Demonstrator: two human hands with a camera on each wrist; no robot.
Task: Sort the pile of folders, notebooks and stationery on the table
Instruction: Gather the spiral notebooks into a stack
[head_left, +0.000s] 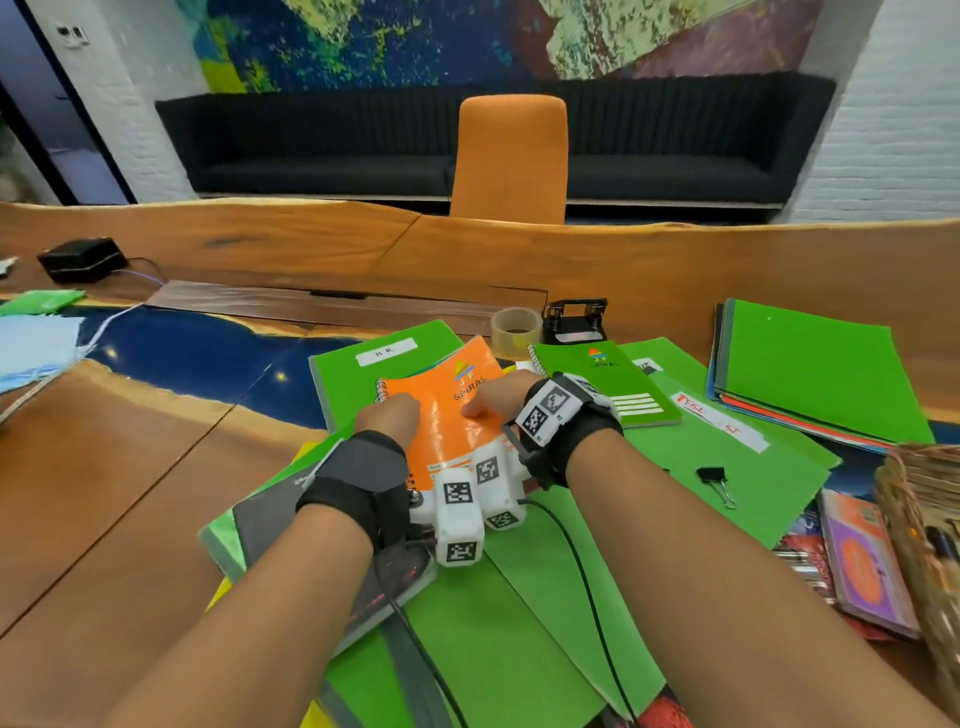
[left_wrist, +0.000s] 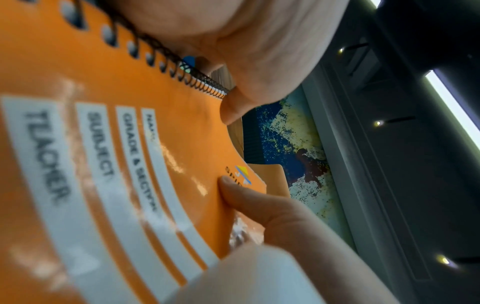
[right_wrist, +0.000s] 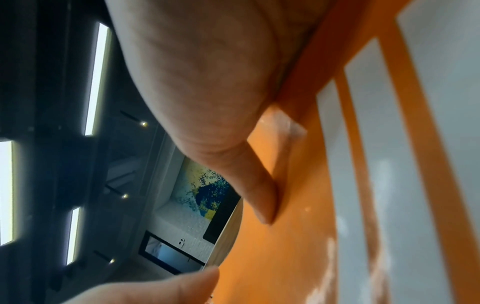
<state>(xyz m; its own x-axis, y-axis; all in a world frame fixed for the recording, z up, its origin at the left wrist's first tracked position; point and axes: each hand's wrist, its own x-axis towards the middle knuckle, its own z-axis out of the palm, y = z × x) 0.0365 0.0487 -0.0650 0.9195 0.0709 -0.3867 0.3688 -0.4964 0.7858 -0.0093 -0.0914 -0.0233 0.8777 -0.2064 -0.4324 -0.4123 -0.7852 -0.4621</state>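
Note:
An orange spiral notebook (head_left: 449, 415) is tilted up over the pile at the table's middle. My left hand (head_left: 389, 415) grips its spiral edge, thumb (left_wrist: 233, 107) on the cover beside the wire coil. My right hand (head_left: 493, 397) pinches the opposite edge, thumb (right_wrist: 262, 195) pressed flat on the orange notebook's cover (right_wrist: 298, 236). The fingers under the notebook are hidden. A green spiral notebook (head_left: 608, 379) lies just to the right. Green folders (head_left: 675, 467) spread beneath, one labelled HR (head_left: 384, 353).
A tape roll (head_left: 516, 330) and black hole punch (head_left: 576, 319) stand behind the pile. A binder clip (head_left: 714, 480) lies on a green folder. Stacked folders (head_left: 815, 369) sit at right, above a woven basket (head_left: 924, 519). A dark notebook (head_left: 275, 525) lies under my left wrist.

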